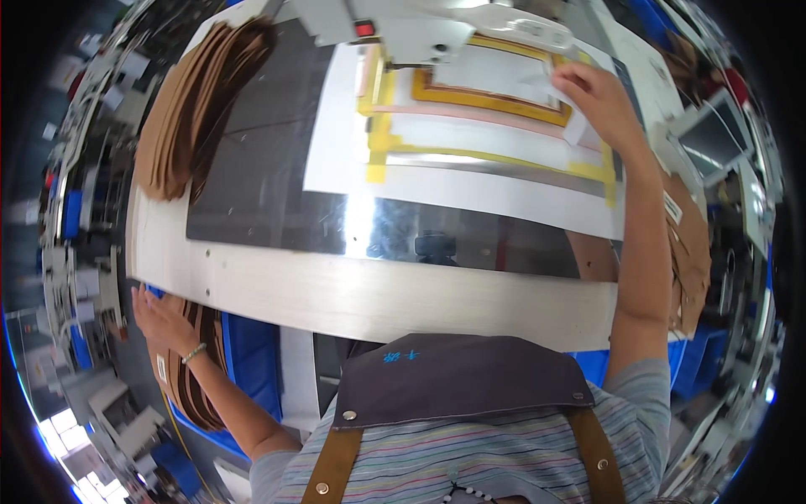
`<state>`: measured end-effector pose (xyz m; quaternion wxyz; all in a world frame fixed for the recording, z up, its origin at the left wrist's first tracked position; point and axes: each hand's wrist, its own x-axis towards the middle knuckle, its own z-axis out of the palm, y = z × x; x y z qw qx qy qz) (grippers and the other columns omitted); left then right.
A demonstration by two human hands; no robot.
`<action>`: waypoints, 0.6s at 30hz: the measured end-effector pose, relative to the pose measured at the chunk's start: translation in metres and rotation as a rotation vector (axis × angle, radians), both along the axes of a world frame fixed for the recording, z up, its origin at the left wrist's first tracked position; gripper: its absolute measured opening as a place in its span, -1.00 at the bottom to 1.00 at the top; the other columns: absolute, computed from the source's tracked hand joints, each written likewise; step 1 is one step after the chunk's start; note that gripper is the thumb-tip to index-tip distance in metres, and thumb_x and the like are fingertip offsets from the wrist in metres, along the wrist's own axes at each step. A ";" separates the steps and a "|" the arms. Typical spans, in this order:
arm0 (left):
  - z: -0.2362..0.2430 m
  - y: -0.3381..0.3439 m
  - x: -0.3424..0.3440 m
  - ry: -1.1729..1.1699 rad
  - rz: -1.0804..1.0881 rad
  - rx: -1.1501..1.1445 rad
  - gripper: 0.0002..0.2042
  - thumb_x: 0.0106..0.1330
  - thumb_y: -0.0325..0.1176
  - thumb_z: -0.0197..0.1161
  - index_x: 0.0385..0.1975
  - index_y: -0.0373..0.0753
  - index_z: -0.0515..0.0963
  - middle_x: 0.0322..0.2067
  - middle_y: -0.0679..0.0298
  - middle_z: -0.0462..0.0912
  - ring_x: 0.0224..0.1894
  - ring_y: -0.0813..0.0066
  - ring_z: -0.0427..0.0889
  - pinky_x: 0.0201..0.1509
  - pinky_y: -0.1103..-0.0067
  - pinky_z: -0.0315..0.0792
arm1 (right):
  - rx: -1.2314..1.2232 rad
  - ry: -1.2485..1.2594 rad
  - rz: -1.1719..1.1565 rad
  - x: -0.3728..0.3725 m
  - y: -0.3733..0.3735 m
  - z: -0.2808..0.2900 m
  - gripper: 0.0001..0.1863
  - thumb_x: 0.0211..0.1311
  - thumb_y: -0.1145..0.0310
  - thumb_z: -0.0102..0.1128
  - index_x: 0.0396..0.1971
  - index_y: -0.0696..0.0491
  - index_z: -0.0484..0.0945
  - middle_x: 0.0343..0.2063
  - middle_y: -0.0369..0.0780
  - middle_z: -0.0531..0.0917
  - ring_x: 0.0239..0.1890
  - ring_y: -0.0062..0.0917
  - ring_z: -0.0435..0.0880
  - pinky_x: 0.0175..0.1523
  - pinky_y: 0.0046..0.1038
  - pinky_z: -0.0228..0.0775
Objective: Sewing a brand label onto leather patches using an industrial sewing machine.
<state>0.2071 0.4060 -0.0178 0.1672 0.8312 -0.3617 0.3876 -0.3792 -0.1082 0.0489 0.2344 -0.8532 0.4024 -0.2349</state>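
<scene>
My right hand (592, 97) reaches to the upper right corner of a layered template (480, 101) with yellow frames and tape, its fingers pinched at the edge on something I cannot make out. The template rests on a white sheet (334, 160) under a white machine head (403, 29). My left hand (164, 323) is down below the table's front edge, fingers extended, over curved brown cut pieces (189, 391) in a blue bin (252, 370).
A fanned stack of brown pieces (176, 109) lies at the table's (403, 298) back left. More brown pieces (688, 252) lie at the right beside a tilted screen (709, 134). Another blue bin (701, 361) sits below at right. A dark glossy plate (260, 185) covers the middle.
</scene>
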 end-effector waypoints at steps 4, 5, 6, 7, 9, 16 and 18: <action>0.036 -0.117 -0.062 0.271 -0.403 -0.100 -0.66 0.65 -0.31 0.08 0.21 -0.38 0.62 0.29 0.01 0.63 0.32 0.06 0.59 0.42 0.25 0.41 | -0.049 0.024 -0.088 0.046 -0.007 0.015 -0.62 0.45 0.04 0.32 -0.15 0.11 0.74 -0.38 -0.36 0.73 -0.34 -0.64 0.60 -0.16 -0.46 0.44; 0.035 -0.147 -0.078 0.382 -0.595 -0.088 -0.67 0.65 -0.34 0.09 0.23 -0.37 0.61 0.28 0.01 0.65 0.33 0.10 0.60 0.46 0.29 0.39 | -0.025 -0.022 -0.007 0.057 -0.011 0.009 -0.67 0.43 0.08 0.34 -0.20 0.08 0.74 -0.43 -0.38 0.72 -0.37 -0.63 0.60 -0.18 -0.45 0.45; 0.035 -0.179 -0.104 0.499 -0.681 -0.033 -0.67 0.63 -0.35 0.11 0.23 -0.34 0.61 0.30 0.03 0.63 0.36 0.08 0.56 0.48 0.28 0.36 | -0.003 -0.068 0.072 0.063 -0.015 0.005 -0.72 0.41 0.12 0.35 -0.26 0.05 0.74 -0.48 -0.39 0.71 -0.40 -0.62 0.60 -0.20 -0.45 0.45; 0.033 -0.208 -0.132 0.613 -0.768 0.026 -0.68 0.61 -0.35 0.13 0.24 -0.31 0.62 0.32 0.06 0.61 0.39 0.07 0.53 0.50 0.26 0.34 | -0.009 -0.071 0.050 0.065 -0.021 -0.009 -0.72 0.41 0.12 0.35 -0.26 0.05 0.74 -0.48 -0.39 0.71 -0.40 -0.62 0.60 -0.20 -0.45 0.45; 0.025 -0.246 -0.171 0.519 -0.921 0.242 -0.64 0.60 -0.30 0.15 0.28 -0.27 0.60 0.37 0.04 0.55 0.48 0.03 0.41 0.56 0.23 0.26 | -0.134 0.207 0.049 0.066 -0.032 -0.034 -0.79 0.29 0.20 0.43 -0.36 0.04 0.74 -0.46 -0.21 0.75 -0.39 -0.40 0.69 -0.18 -0.34 0.51; 0.014 -0.335 -0.233 0.391 -1.075 0.562 -0.53 0.59 -0.10 0.15 0.35 -0.23 0.56 0.50 -0.05 0.35 0.59 -0.13 0.17 0.60 0.13 0.13 | 0.166 0.126 0.026 0.053 -0.039 -0.037 -0.83 0.20 0.26 0.51 -0.41 0.03 0.76 -0.48 -0.21 0.77 -0.38 -0.39 0.73 -0.17 -0.32 0.55; 0.012 -0.353 -0.241 0.343 -1.082 0.660 -0.44 0.57 0.03 0.15 0.35 -0.28 0.54 0.55 -0.14 0.22 0.61 -0.16 0.10 0.62 0.09 0.05 | 0.212 0.117 0.042 0.062 -0.031 -0.038 -0.84 0.19 0.27 0.50 -0.40 0.05 0.76 -0.48 -0.21 0.78 -0.37 -0.39 0.75 -0.18 -0.32 0.56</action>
